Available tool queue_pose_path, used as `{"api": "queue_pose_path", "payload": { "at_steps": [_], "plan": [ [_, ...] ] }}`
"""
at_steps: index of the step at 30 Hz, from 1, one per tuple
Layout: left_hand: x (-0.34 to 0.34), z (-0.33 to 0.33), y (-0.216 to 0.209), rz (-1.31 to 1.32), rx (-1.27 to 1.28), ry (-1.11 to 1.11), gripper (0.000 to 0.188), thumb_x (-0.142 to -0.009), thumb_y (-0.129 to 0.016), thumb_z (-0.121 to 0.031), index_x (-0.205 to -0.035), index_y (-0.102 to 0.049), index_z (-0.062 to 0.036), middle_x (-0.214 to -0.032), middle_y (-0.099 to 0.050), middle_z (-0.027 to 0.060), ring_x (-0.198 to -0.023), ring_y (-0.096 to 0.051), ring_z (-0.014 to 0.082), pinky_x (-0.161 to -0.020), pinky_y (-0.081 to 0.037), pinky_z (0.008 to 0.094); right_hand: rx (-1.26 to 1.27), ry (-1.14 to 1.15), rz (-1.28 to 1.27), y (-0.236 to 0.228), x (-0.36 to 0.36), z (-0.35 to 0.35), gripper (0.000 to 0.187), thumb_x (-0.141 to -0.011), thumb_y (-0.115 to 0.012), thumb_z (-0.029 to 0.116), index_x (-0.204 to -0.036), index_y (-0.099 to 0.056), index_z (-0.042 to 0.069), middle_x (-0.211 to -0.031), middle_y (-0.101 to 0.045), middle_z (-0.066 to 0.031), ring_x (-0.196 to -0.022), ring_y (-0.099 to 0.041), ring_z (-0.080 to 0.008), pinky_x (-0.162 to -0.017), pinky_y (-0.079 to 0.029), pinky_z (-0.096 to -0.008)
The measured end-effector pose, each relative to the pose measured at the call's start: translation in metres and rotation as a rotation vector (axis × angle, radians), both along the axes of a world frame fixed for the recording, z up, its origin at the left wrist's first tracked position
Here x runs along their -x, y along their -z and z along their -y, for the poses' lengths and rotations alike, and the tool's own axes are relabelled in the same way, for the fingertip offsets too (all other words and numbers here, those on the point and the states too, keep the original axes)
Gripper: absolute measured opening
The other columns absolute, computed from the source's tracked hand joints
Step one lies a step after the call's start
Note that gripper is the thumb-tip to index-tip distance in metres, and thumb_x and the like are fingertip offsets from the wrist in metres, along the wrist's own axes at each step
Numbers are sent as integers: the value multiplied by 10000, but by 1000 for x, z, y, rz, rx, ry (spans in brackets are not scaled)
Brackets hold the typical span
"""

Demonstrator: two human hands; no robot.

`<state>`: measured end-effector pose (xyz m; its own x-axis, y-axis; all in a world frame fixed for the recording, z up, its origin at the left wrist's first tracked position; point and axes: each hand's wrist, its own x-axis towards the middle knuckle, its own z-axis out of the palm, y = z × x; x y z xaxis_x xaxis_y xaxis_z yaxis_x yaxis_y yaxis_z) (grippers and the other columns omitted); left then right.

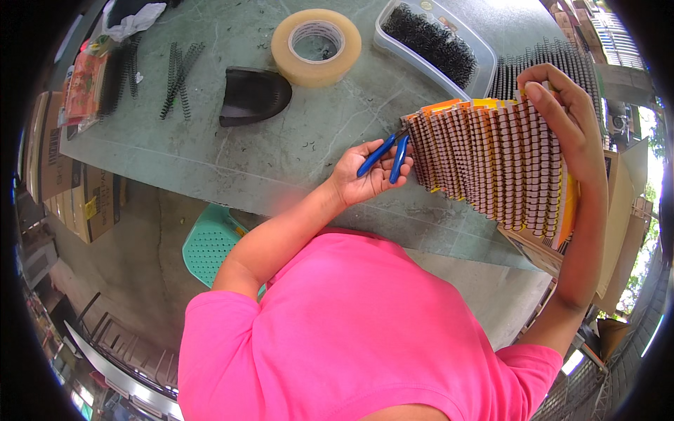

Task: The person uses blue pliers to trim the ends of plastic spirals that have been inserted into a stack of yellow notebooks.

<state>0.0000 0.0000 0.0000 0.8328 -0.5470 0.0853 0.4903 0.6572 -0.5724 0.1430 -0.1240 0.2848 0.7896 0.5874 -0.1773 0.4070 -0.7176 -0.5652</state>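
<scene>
My left hand (351, 179), palm up, holds a pair of small nippers (377, 155) with blue handles. Their tip meets the near left end of a row of spiral-bound notebooks (484, 158). Dark coils run along the notebooks' spines, which face me, and orange and yellow covers show at the edges. Over the far right end of the row, my right hand (569, 116) grips the notebooks with its thumb and fingers bent round the top corner.
On the green table (175, 151) lie a big tape roll (284, 45), a black curved piece (246, 98) and loose black coils (172, 81). A clear plastic box (393, 49) of coil scraps stands behind the notebooks, beside more coils (547, 67). A green stool (210, 245) is below the edge.
</scene>
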Motion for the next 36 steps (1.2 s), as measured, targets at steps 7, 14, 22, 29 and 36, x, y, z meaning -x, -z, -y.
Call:
{"api": "queue_pose_path", "payload": {
  "at_steps": [7,14,22,29,36],
  "plan": [
    [-4,2,1,-59,55,47,440,-941,-275,-271,-1218,-398,48,-974,-565,212,-906,-590,335,-720,-509,441,8,6,6,-1,1,-1,359,-822,-553,385,-847,-575,28,-659,-527,1,-619,-479,-54,-579,-355,-197],
    [-16,-15,-69,419,-2085,252,384,-948,-295,-283,-971,-445,71,-684,-571,186,-681,-633,295,-567,-497,394,-5,-16,7,1,-1,-2,356,-821,-550,380,-849,-577,26,-670,-534,-6,-635,-492,-65,-591,-363,-206],
    [-7,-19,-39,150,-1382,293,311,-940,-334,-318,-981,-463,-38,-958,-575,204,-698,-600,308,-612,-498,405,24,15,-8,-1,1,-1,351,-825,-545,363,-866,-571,16,-687,-536,-13,-650,-484,-66,-607,-364,-204],
    [0,-22,-23,88,-717,169,451,-942,-245,-353,-1146,-468,-18,-1060,-562,232,-911,-582,364,-778,-472,473,14,15,-14,-3,4,-3,339,-825,-554,351,-857,-569,14,-676,-533,-2,-642,-477,-60,-598,-356,-202],
    [-2,-19,-14,67,-388,87,488,-937,-243,-322,-1246,-423,11,-1082,-553,256,-932,-575,385,-807,-463,506,9,14,2,-1,2,-2,345,-824,-557,360,-850,-571,16,-671,-525,2,-644,-475,-57,-595,-354,-201]
  ]
}}
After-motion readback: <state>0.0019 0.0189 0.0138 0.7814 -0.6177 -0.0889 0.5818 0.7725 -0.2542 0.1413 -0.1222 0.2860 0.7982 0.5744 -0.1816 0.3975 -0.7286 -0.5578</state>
